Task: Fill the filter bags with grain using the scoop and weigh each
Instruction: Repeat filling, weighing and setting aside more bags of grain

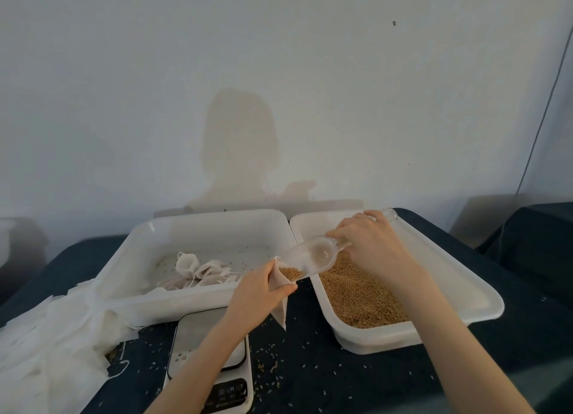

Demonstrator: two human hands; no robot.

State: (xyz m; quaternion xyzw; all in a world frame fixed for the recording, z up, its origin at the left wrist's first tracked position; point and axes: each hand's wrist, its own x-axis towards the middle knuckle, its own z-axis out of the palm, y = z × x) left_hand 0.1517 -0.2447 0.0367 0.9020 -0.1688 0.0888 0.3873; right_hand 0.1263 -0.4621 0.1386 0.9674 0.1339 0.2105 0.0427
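Tipping the clear scoop (313,256) by its handle, the right hand (369,243) pours grain (290,273) into the filter bag (280,292) the left hand (259,299) pinches open between the trays, the scale (210,356) probably next.

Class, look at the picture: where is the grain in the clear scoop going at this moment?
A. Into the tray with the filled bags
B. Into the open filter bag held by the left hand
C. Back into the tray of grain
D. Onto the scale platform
B: the right hand tilts the clear scoop so its mouth meets the open filter bag gripped by the left hand, with grain at the bag's opening.
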